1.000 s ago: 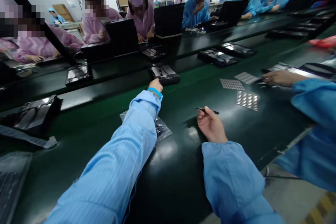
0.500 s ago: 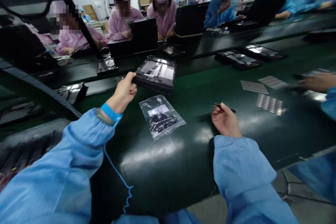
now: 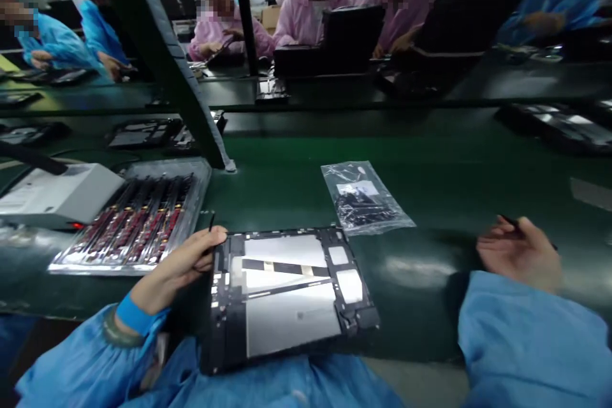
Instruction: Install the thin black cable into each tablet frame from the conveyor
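On our side of the bag, our left hand grips the device by one edge; right of it, our right hand curls round a tool. One-sided holding could, we judge, tip the device.

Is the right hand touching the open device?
No, the left hand holds the device; the right hand, well apart, holds a dark tool.

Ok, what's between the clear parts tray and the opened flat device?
In the head view, the left hand lies between the tray and the device, gripping the device's far-left corner.
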Available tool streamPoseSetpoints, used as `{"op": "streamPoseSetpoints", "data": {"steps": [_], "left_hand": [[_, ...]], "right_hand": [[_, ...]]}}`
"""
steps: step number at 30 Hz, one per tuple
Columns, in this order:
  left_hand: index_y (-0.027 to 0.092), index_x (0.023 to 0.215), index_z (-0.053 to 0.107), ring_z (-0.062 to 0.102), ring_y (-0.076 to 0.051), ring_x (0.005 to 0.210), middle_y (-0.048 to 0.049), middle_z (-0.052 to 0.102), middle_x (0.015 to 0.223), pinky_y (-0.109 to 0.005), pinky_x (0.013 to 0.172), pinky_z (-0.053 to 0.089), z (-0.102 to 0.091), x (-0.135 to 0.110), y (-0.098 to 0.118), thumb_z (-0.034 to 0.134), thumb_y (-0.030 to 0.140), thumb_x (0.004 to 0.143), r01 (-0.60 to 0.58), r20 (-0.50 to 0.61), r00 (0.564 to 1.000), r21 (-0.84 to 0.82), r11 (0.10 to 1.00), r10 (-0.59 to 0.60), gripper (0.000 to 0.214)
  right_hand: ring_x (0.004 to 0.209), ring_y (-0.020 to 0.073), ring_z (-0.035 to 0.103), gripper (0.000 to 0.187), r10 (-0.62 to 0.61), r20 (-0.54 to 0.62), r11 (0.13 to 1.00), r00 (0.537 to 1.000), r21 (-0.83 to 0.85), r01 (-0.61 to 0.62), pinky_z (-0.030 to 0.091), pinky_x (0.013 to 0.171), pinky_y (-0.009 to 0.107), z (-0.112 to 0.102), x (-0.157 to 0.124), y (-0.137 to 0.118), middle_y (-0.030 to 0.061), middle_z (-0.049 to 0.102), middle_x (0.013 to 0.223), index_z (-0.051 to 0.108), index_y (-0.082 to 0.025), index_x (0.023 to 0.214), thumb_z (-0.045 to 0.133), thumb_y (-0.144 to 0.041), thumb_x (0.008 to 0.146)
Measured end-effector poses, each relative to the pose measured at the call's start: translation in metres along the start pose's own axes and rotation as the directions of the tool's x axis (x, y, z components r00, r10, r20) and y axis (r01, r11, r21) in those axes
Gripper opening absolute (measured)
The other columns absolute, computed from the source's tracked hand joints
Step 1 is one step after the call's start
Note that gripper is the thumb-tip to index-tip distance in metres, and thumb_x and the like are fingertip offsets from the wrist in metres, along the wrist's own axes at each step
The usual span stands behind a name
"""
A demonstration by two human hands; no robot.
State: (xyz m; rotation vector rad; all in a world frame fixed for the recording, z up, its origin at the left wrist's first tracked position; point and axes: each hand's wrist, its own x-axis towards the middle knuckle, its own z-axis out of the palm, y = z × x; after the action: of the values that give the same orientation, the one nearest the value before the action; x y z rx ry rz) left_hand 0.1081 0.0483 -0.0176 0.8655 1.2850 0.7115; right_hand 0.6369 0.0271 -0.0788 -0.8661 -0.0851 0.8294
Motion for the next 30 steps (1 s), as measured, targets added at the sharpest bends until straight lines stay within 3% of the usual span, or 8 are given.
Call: {"op": "streamPoseSetpoints", "data": {"steps": [3,6,8,9,13,16,20,30], "left_hand": [[0.016,0.070,0.054,0.015,-0.002,0.036,0.0108,0.025,0.042,-0.017,0.039,0.010,-0.001,0.006,-0.005,0.078,0.056,0.059,0.020,0.030,0.999,0.076,0.997,-0.022,0.048],[0.014,0.080,0.061,0.029,-0.005,0.042,0.0068,0.036,0.048,-0.017,0.042,0.019,0.002,0.007,-0.004,0.075,0.055,0.065,-0.123,-0.117,0.981,0.241,0.963,0.155,0.046],[0.014,0.100,0.063,0.035,-0.007,0.049,0.0052,0.041,0.055,-0.017,0.045,0.024,0.007,0.005,-0.004,0.073,0.051,0.070,-0.216,-0.199,0.937,0.318,0.923,0.288,0.049],[0.015,0.107,0.062,0.035,-0.008,0.051,0.0051,0.042,0.057,-0.018,0.046,0.025,0.009,0.004,-0.004,0.072,0.049,0.072,-0.249,-0.208,0.922,0.322,0.913,0.325,0.050],[0.015,0.106,0.060,0.035,-0.005,0.049,-0.0002,0.058,0.075,-0.019,0.046,0.028,0.019,0.006,-0.009,0.068,0.045,0.078,-0.325,-0.137,0.927,0.176,0.929,0.350,0.042],[0.015,0.101,0.057,0.036,-0.003,0.047,-0.0067,0.065,0.100,-0.019,0.046,0.031,0.023,0.009,-0.014,0.068,0.044,0.078,-0.336,-0.141,0.930,0.056,0.940,0.340,0.038],[0.014,0.097,0.057,0.036,-0.003,0.045,-0.0076,0.068,0.093,-0.018,0.045,0.029,0.024,0.012,-0.018,0.070,0.043,0.076,-0.294,-0.123,0.948,0.002,0.956,0.292,0.038],[0.013,0.094,0.058,0.037,-0.003,0.045,-0.0066,0.068,0.085,-0.019,0.047,0.029,0.026,0.015,-0.019,0.068,0.042,0.077,-0.270,-0.103,0.957,0.038,0.962,0.272,0.035]], "right_hand": [[0.052,0.0014,0.056,0.033,0.042,0.027,0.995,0.999,-0.088,-0.039,0.053,0.046,0.007,0.022,-0.028,0.009,-0.0031,0.061,0.066,0.056,-0.023,0.069,0.040,-0.010,0.094],[0.052,0.0035,0.057,0.020,0.012,0.187,0.968,0.982,-0.250,0.036,0.052,0.047,0.007,0.059,-0.071,0.034,-0.0031,0.061,0.064,0.059,-0.022,0.069,0.056,-0.010,0.085],[0.050,0.0079,0.058,0.011,-0.005,0.387,0.906,0.922,-0.389,0.168,0.054,0.049,0.013,0.086,-0.101,0.061,0.0014,0.062,0.064,0.062,-0.019,0.073,0.073,-0.020,0.074],[0.050,0.0105,0.059,0.019,0.036,0.455,0.873,0.890,-0.447,0.193,0.055,0.048,0.017,0.099,-0.115,0.076,0.0027,0.062,0.063,0.062,-0.018,0.073,0.079,-0.026,0.068],[0.053,0.0150,0.063,0.041,0.342,0.570,0.698,0.747,-0.686,0.204,0.055,0.053,0.024,0.131,-0.149,0.131,0.0046,0.063,0.061,0.060,-0.014,0.079,0.079,-0.048,0.067],[0.053,0.0152,0.062,0.046,0.437,0.569,0.607,0.697,-0.758,0.238,0.052,0.055,0.025,0.138,-0.157,0.152,0.0029,0.062,0.057,0.056,-0.015,0.080,0.072,-0.056,0.070],[0.057,0.0160,0.063,0.043,0.441,0.583,0.526,0.682,-0.784,0.330,0.049,0.057,0.026,0.139,-0.160,0.156,0.0037,0.063,0.062,0.058,-0.015,0.081,0.068,-0.056,0.073],[0.061,0.0158,0.063,0.035,0.392,0.597,0.449,0.700,-0.788,0.421,0.049,0.058,0.026,0.133,-0.161,0.165,0.0032,0.063,0.069,0.059,-0.017,0.084,0.065,-0.050,0.078]]}}
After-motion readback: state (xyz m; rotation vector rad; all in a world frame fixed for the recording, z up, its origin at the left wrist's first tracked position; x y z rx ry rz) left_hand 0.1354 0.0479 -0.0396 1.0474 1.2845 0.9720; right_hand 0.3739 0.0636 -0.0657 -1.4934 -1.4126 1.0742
